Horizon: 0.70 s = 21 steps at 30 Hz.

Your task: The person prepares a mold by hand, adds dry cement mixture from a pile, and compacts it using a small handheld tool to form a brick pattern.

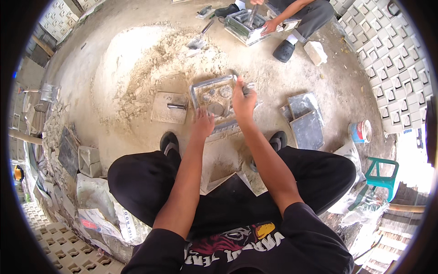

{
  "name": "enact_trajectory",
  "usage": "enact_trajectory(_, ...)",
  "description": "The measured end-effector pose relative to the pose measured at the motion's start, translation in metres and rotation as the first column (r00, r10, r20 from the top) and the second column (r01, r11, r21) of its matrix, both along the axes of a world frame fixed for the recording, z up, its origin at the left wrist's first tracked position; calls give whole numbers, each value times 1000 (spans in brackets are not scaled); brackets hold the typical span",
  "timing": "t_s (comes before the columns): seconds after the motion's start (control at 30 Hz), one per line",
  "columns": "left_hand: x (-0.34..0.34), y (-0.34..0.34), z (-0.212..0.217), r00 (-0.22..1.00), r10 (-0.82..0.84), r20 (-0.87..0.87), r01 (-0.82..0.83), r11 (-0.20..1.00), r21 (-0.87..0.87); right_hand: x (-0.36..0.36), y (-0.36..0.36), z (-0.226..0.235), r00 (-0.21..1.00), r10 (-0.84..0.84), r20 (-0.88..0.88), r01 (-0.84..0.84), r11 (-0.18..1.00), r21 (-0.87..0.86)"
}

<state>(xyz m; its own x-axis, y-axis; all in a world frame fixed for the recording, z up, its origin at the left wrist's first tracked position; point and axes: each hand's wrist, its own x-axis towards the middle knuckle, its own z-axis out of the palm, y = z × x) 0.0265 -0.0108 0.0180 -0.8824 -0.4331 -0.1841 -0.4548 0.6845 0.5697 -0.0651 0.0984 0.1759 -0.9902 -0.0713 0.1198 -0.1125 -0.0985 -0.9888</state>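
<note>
A rectangular metal mould (195,98) lies on the ground in front of me, dusted with pale sandy powder. Inside it are round raised shapes, partly covered by the powder. My left hand (204,123) rests on its near left corner, fingers stretched out over the rim. At the mould's right side my right hand (244,99) is closed around a short grey tool (249,87); its working end is hidden by the hand. Left of the mould sits a flat, dusty square board (160,108) with a dark handle.
A heap of sandy powder (137,68) spreads beyond the mould, a trowel (197,42) on it. At the far right a co-worker handles another mould (246,27). Dark plates (308,130), a paint bucket (360,131) and a green stool (384,176) stand right. Patterned blocks (392,59) are stacked behind.
</note>
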Motion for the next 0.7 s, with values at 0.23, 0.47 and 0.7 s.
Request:
enact_trajectory(0.23, 6, 15, -5, 998, -46, 42, 52, 986, -158, 31, 7, -1, 1000, 2, -23, 1, 994, 112)
enact_trajectory(0.47, 8, 8, -12, 996, 12, -83, -19, 996, -87, 0, 3, 21, 980, -65, 190, 83, 993, -86)
enact_trajectory(0.7, -8, -8, -19, 891, 327, -315, -351, 936, -19, -43, -29, 47, 996, -70, -56, 75, 993, 88)
